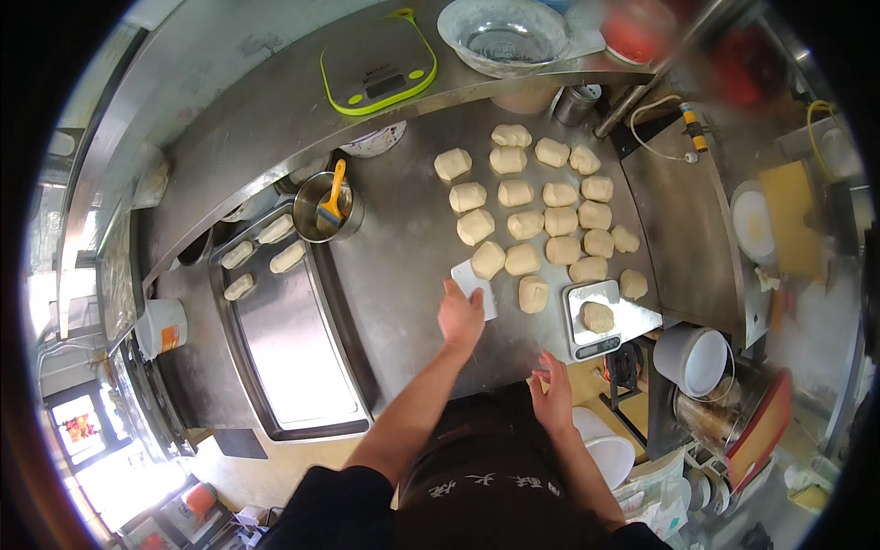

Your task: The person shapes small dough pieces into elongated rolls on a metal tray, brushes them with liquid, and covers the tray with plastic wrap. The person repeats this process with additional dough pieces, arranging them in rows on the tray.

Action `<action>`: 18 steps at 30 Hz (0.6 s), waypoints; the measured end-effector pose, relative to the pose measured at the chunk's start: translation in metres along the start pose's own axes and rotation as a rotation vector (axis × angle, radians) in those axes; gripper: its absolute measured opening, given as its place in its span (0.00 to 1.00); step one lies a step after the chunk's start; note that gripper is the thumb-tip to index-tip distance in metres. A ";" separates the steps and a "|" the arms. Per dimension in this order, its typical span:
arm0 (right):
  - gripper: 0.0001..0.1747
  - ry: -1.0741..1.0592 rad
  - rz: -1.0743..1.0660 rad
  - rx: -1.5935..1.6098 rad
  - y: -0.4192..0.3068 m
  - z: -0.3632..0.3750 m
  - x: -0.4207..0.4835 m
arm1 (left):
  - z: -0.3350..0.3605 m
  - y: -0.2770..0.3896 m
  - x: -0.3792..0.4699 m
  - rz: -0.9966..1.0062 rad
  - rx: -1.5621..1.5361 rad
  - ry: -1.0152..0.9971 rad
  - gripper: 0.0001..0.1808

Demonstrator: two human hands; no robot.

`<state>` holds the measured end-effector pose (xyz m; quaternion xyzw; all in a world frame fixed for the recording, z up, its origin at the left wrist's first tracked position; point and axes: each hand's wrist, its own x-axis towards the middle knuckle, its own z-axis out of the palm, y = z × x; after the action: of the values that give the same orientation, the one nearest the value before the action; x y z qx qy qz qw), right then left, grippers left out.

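Observation:
My left hand (462,315) holds a white dough scraper (481,292) against the steel worktop (399,275), its upper end beside a dough piece (488,260). Near the table's front edge, my right hand (551,388) is empty with its fingers apart. Several rounded dough portions stand in uneven rows beyond the hands. One more dough piece (598,317) rests on a small digital kitchen scale (572,323), to the right of the rows. At the left, a metal baking tray (337,357) bears several elongated dough pieces (287,256) at its far end.
A metal pot (355,218) with an orange-handled brush (336,189) stands beside the tray. A raised steel shelf (275,124) runs along the back, bearing a green-rimmed scale (379,62) and a clear bowl (504,38). White buckets (691,361) stand at the right, below the table edge.

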<state>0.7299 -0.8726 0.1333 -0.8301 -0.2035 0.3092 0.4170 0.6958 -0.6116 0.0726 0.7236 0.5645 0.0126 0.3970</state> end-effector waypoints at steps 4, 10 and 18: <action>0.34 -0.034 -0.079 -0.024 -0.005 0.001 0.006 | -0.016 -0.033 -0.018 0.056 -0.182 0.237 0.27; 0.33 0.010 -0.070 0.032 0.009 -0.016 0.002 | -0.116 -0.147 -0.039 -0.101 -0.317 0.294 0.31; 0.33 0.023 -0.062 -0.005 0.023 -0.032 -0.003 | 0.010 -0.003 0.026 0.064 -0.163 0.248 0.34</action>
<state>0.7515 -0.9052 0.1303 -0.8280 -0.2251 0.2862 0.4264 0.7072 -0.5955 0.0526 0.6997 0.5828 0.1601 0.3810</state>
